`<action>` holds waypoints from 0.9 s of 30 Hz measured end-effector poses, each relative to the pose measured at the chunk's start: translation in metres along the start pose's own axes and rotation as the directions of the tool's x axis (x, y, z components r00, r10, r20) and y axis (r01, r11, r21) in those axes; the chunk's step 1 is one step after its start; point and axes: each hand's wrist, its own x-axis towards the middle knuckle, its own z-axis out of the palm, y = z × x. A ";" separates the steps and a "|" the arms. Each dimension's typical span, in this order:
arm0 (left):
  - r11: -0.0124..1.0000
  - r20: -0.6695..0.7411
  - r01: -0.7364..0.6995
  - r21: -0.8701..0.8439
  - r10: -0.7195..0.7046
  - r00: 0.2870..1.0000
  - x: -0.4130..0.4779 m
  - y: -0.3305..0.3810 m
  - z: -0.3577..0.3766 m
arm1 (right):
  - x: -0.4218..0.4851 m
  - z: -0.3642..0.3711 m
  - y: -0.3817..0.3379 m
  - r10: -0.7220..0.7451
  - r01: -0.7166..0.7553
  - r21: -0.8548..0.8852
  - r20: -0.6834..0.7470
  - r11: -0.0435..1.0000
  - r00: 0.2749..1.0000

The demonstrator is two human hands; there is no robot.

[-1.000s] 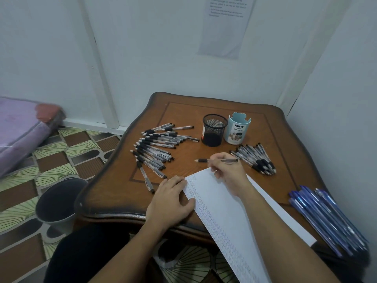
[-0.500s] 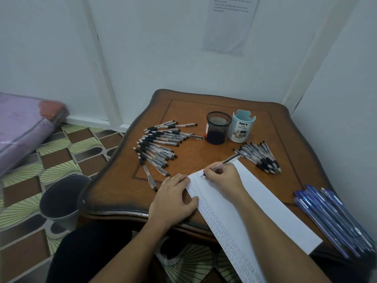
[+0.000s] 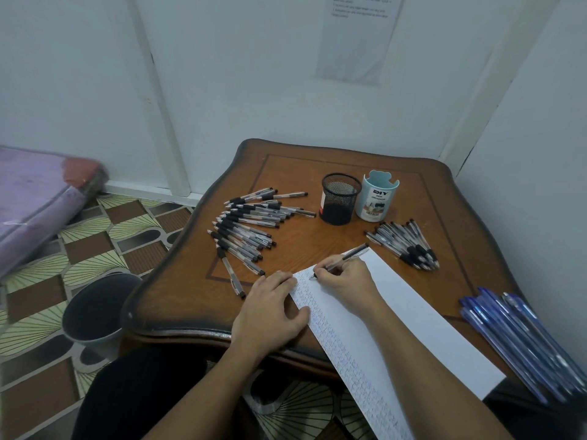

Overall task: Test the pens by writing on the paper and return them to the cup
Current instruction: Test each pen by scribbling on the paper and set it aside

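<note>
Glossy wood table [image 3: 317, 249]; matt paper [image 3: 413, 315].

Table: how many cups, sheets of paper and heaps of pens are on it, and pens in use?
Cups: 2, black mesh cup and pale blue cup
Sheets of paper: 1
Heaps of pens: 3, left black heap, right black heap, blue heap
Pen in use: 1
Total: 7

One wide-angle camera on the head looks forward and down, close over the table [image 3: 178, 300]; the left hand [image 3: 270, 309] and right hand [image 3: 346, 281] sit mid-frame, the wall [image 3: 254, 74] beyond.
</note>
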 end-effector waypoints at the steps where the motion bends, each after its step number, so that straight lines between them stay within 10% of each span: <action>1: 1.000 0.002 0.000 0.000 0.000 1.000 0.000 0.000 0.000 | 0.000 0.000 0.000 -0.002 0.002 -0.006 0.004 1.000 1.000; 27: 1.000 0.013 0.003 -0.016 -0.003 1.000 0.000 0.000 0.000 | 0.001 0.000 0.006 0.005 -0.004 0.033 -0.023 0.999 1.000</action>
